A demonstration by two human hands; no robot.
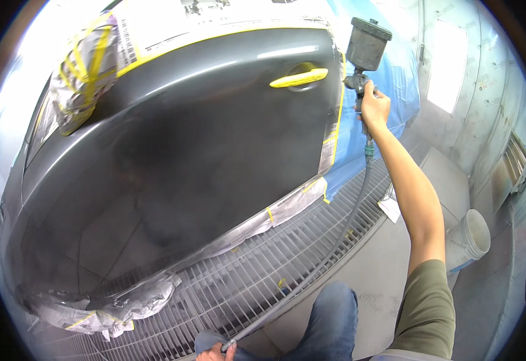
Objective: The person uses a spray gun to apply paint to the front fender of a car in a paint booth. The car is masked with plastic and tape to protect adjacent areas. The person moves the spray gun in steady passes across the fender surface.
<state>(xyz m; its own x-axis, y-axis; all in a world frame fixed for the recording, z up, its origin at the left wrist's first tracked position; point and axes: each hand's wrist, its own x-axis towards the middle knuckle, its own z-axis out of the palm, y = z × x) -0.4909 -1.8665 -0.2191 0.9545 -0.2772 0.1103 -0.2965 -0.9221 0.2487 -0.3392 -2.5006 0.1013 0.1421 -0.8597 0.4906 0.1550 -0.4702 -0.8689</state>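
Note:
My right hand (374,108) is wrapped round a spray gun (357,81) with a dark cup on top, held upright near the rear edge of a dark grey car door (215,132). Yellow masking tape covers the door handle (299,78), just left of the gun. From the base of the gun a grey air hose (354,210) runs down to my left hand (216,352), whose fingers close on it at the lower edge beside my knee. A hazy patch lies over the middle of the door.
Paper and yellow tape wrap the side mirror (85,75); blue sheeting (389,78) covers the car's rear. Masking paper (293,201) lines the sill above a floor grating (263,259). A white bucket (467,240) stands at right, near the booth wall (485,84).

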